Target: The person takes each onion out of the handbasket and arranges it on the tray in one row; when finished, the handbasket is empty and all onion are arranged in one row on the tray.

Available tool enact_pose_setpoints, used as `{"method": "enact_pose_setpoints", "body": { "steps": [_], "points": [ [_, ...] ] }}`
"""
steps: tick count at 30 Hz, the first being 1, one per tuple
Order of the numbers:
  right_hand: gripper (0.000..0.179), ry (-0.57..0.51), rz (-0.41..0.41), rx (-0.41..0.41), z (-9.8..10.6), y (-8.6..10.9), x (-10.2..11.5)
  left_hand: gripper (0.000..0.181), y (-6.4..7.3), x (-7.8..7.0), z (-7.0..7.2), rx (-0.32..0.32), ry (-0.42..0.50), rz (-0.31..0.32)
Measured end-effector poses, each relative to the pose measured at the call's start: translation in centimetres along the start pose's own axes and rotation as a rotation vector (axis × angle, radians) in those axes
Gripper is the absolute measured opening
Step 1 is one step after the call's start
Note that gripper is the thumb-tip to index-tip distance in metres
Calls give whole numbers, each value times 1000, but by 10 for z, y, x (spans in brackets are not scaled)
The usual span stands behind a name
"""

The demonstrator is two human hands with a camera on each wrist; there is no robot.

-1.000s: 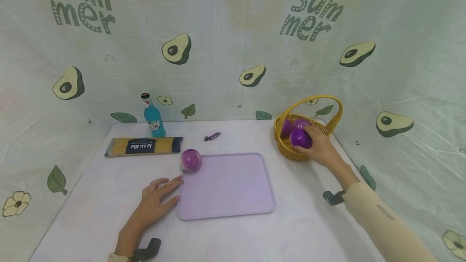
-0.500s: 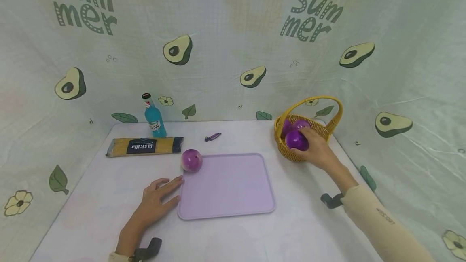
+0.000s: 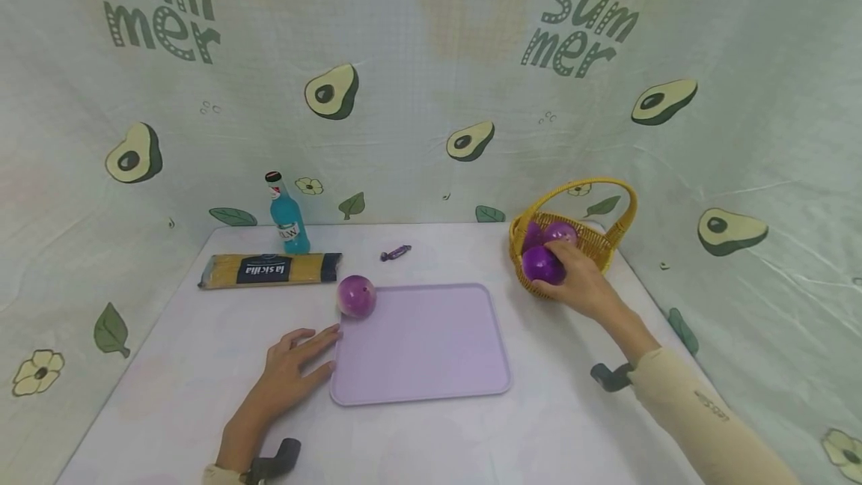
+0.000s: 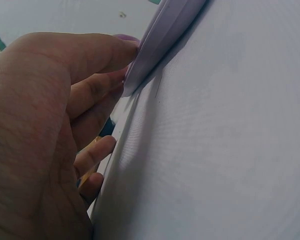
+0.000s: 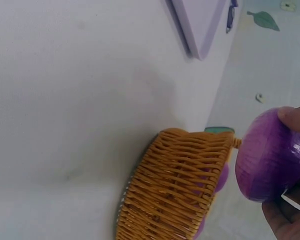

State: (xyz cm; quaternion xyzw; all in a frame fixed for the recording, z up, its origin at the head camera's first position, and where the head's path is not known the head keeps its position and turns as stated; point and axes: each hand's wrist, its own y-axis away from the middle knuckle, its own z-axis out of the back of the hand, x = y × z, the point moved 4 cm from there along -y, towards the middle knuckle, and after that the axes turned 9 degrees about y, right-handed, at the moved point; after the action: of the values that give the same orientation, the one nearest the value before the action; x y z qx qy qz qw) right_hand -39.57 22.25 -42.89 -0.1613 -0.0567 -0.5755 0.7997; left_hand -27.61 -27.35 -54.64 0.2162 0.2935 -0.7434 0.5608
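Note:
My right hand (image 3: 581, 284) holds a glossy, round purple fruit-like ball (image 5: 270, 155), thumb and fingers around its sides. In the right wrist view the ball shows beyond the rim of the yellow-brown wicker basket (image 5: 165, 185); in the head view it overlaps the basket's front left part. Other purple pieces (image 3: 560, 231) lie inside the basket. My left hand (image 3: 289, 365) rests at the left edge of the pale purple tray (image 3: 424, 350), fingers extended and fingertips touching its rim. A purple ball with a pale lower side (image 3: 356, 296) sits at the tray's back left corner.
Behind the tray lies a purple wrapped candy (image 3: 396, 253). At the back left are a pasta packet (image 3: 269, 270) and an upright blue bottle (image 3: 288, 221). The basket's tall arched handle (image 3: 629, 208) rises at the back right, near the printed cloth backdrop (image 3: 404, 96).
My right hand has shifted left and slightly down across the basket with the purple ball in its grip. The left hand stays by the tray.

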Motion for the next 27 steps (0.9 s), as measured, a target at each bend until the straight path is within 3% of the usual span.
{"method": "enact_pose_setpoints", "body": {
  "steps": [27],
  "points": [
    [77, 9, 73, 3, -16, -1, 25, 51, -1, 2, 0, -17, 0, -28]
  ]
}}
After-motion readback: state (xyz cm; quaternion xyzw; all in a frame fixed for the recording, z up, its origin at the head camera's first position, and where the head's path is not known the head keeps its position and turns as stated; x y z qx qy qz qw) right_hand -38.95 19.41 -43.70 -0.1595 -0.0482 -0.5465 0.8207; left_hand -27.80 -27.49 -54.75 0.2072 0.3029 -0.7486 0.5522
